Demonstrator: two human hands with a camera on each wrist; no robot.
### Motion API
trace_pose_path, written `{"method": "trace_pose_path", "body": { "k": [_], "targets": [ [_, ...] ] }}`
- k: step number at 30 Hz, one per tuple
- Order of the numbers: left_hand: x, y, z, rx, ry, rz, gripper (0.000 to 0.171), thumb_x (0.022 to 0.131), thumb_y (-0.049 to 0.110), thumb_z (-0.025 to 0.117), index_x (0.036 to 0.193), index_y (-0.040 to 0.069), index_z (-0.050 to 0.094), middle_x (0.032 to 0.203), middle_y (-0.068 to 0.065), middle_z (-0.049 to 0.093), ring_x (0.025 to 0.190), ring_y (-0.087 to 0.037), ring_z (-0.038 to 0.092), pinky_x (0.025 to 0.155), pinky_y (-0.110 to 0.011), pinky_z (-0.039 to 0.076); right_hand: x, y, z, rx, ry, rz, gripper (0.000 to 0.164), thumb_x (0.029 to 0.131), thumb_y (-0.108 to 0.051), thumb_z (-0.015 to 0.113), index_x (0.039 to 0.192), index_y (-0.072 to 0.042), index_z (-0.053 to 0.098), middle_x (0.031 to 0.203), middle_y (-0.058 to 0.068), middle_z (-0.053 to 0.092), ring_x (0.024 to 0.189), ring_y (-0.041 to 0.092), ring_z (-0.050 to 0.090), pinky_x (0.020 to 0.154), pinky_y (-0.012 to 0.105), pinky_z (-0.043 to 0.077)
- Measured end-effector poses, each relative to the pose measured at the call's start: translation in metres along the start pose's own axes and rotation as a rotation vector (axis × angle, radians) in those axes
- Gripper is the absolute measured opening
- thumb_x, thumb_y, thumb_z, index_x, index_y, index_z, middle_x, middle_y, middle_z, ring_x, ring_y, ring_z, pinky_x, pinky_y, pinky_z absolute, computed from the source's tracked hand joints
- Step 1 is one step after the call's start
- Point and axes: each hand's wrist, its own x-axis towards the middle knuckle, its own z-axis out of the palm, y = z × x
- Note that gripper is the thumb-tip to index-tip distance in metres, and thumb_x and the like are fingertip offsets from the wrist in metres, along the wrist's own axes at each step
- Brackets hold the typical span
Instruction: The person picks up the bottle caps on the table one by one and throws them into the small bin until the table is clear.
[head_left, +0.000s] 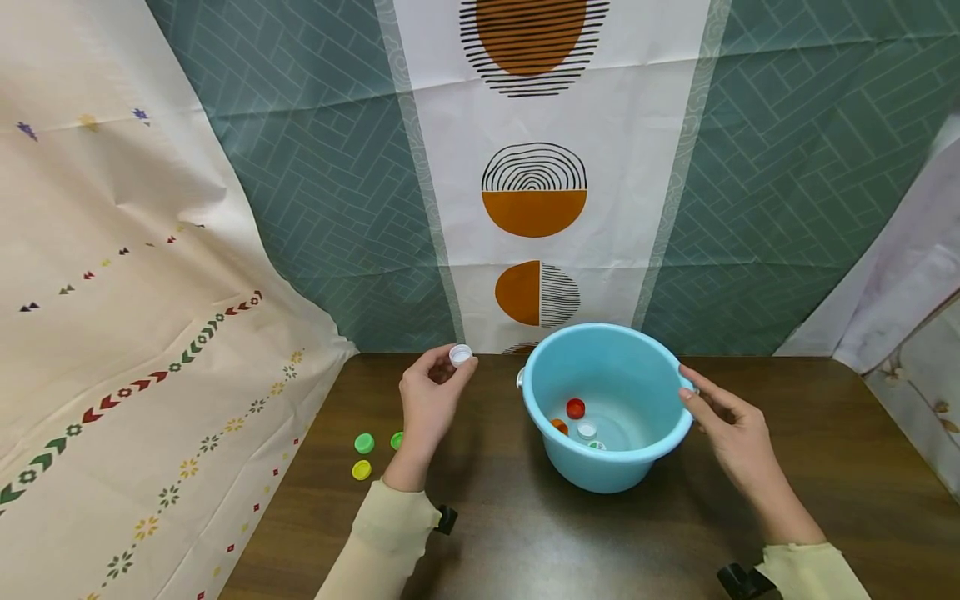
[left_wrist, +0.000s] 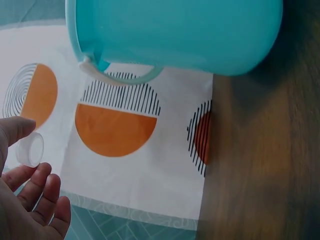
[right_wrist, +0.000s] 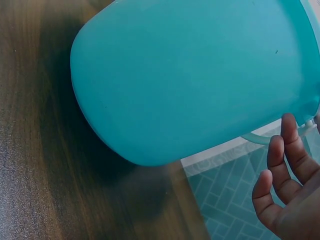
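Your left hand (head_left: 433,404) is pinching a white cap (head_left: 461,356) between thumb and fingers, and is holding it up over the far edge of the counter (head_left: 525,542), left of the blue bucket (head_left: 596,473) and apart from it. The other fingers are curling loosely below the cap. Your right hand (head_left: 737,432) is gripping the bucket's right rim with thumb and forefinger, while its remaining fingers are resting half bent beside the outer wall. The bucket is standing upright, and on its floor a red cap (head_left: 575,408), an orange cap (head_left: 559,426), a second white cap (head_left: 587,430) and a partly hidden green-and-white piece (head_left: 597,445) are lying. Two green caps (head_left: 364,443) and a yellow cap (head_left: 362,471) are lying near your left wrist, which is partly covering one green cap.
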Motion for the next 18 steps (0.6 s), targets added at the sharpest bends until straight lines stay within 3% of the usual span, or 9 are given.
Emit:
{"method": "trace_pose_path", "body": {
  "k": [18],
  "targets": [
    [-0.002, 0.017, 0.022, -0.024, -0.058, 0.056, 0.032, 0.080, 0.033, 0.081, 0.105, 0.013, 0.073, 0.086, 0.001, 0.065, 0.078, -0.016, 0.060, 0.070, -0.033, 0.054, -0.001, 0.000, 0.001, 0.027, 0.015, -0.003, 0.046, 0.097, -0.034, 0.061, 0.141, -0.021, 0.055, 0.127, -0.009, 0.061, 0.099, 0.006, 0.057, 0.072, 0.018, 0.052]
  ]
}}
